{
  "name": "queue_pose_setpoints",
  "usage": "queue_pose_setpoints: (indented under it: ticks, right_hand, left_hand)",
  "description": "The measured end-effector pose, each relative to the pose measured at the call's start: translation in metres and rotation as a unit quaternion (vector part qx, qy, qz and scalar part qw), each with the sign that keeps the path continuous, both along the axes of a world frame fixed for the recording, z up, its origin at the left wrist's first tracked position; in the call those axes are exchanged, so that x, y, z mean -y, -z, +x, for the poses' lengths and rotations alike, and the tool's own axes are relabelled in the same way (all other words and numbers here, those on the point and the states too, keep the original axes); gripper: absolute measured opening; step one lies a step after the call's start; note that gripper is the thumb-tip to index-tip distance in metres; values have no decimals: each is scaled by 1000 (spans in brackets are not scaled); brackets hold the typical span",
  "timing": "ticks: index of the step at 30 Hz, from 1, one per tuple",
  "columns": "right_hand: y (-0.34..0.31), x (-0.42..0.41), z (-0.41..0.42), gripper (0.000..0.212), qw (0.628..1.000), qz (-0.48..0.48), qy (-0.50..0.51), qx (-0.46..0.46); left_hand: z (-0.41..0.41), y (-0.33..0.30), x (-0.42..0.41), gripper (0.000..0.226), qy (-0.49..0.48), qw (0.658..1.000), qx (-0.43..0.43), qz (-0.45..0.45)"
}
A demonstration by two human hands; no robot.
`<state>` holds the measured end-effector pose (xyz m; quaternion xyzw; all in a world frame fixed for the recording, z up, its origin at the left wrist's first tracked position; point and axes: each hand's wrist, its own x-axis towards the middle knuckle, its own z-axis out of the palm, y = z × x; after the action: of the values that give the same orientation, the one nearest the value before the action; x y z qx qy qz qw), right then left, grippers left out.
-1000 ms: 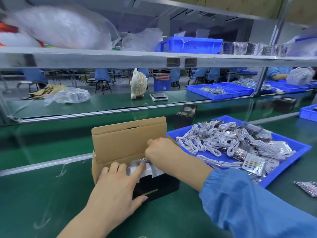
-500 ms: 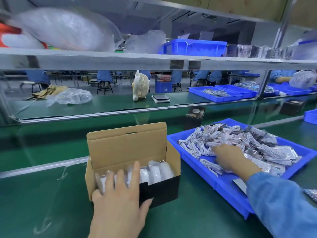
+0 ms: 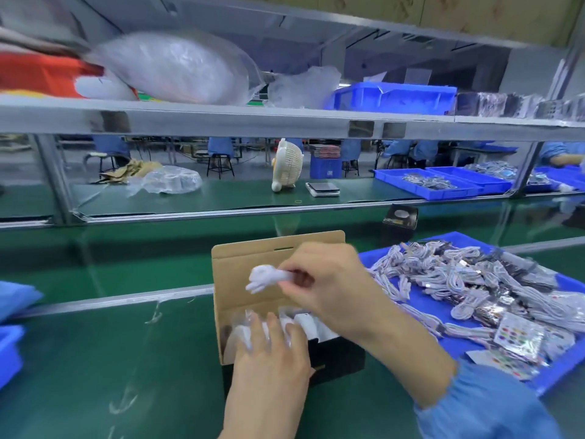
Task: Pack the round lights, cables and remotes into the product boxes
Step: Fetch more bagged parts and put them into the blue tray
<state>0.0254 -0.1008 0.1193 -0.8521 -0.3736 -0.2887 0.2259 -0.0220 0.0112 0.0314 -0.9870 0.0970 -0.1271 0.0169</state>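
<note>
Factory line, green work surface (image 3: 110, 359) running under a metal shelf rack (image 3: 221, 122); other workers in blue sitting at benches beyond. Left edge: a blue bin corner (image 3: 8, 353) and blue cloth are just showing. Up on the shelf, clear plastic bags (image 3: 177, 68) are lying beside a blue crate (image 3: 392, 98). On the far bench, a small cream fan (image 3: 286, 164) is standing next to a flat dark device, possibly a scale (image 3: 323, 188).

Centre: the product box (image 3: 250, 299) is sitting open, its cardboard lid flap standing upright at the back, black front wall facing the person. Bagged white round lights (image 3: 304, 324) are sitting inside it. The left hand (image 3: 272, 356) is resting on the box's near edge, fingers extended flat over the plastic-wrapped lights, pressing down on them.

The right hand (image 3: 326, 280) is hovering above the open box, fingers curled and pinching a bundled white cable (image 3: 264, 278), the bundle sticking out to the left in front of the flap. Motion blur is softening it.

Right: a blue tray (image 3: 421, 299) is lying just beside the box, heaped with coiled white cables (image 3: 459, 274); bagged remotes (image 3: 519, 335) with coloured buttons are lying at its near end. A closed black box (image 3: 400, 220) is standing behind the tray.
</note>
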Motion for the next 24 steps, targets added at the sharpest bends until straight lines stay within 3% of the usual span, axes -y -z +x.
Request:
queue_pose_setpoints:
  ticks: [1,3,5,7,9,11,12,14,15,17,19,20,22,23,24]
  right_hand:
    - [4,-13,3,9,998,-55,-5,-30]
    - [16,-35,8,17,974,-215,16,-68]
    - [20,-38,10,20,949,-306,-9,-78]
    - [21,-30,8,29,945,-298,-77,-109]
    - [26,-24,2,31,944,-287,-112,-119]
    - [38,-26,-5,31,951,-279,-105,-76]
    - [46,-29,-11,34,955,-279,-91,-51]
    - [56,-35,-20,44,960,-274,-61,-23]
    - [58,-38,-22,48,960,-274,-48,-21]
    - [52,-43,-22,51,956,-286,-58,-35]
    - [34,-39,-17,42,960,-227,-136,-91]
    - [23,-28,-11,32,974,-140,-149,-101]
    - [11,19,10,14,987,136,-67,-61]
    - [11,48,19,18,961,264,9,-77]
    - [16,74,26,28,925,342,64,-154]
  left_hand:
    - [-4,-3,-1,58,4,1000,15,14]
    - [-11,-2,-4,23,73,988,126,49]
    - [-19,-6,-16,34,178,972,154,18]
    - [-30,-17,-37,25,232,952,198,-3]
    - [-47,-24,-53,18,277,915,263,-126]
    - [-55,-26,-66,11,268,841,322,-342]
    - [-55,-28,-73,13,234,806,355,-412]
    - [-37,-27,-87,27,108,780,383,-483]
    - [-22,-25,-94,35,49,762,324,-558]
    - [0,-19,-103,38,-8,695,91,-713]
    - [15,-8,-105,49,-5,630,-100,-770]
    - [18,-5,-105,54,4,612,-156,-775]
    - [21,-3,-104,56,24,594,-183,-783]
    - [22,0,-103,54,26,594,-175,-785]
    - [23,3,-101,51,24,602,-164,-781]
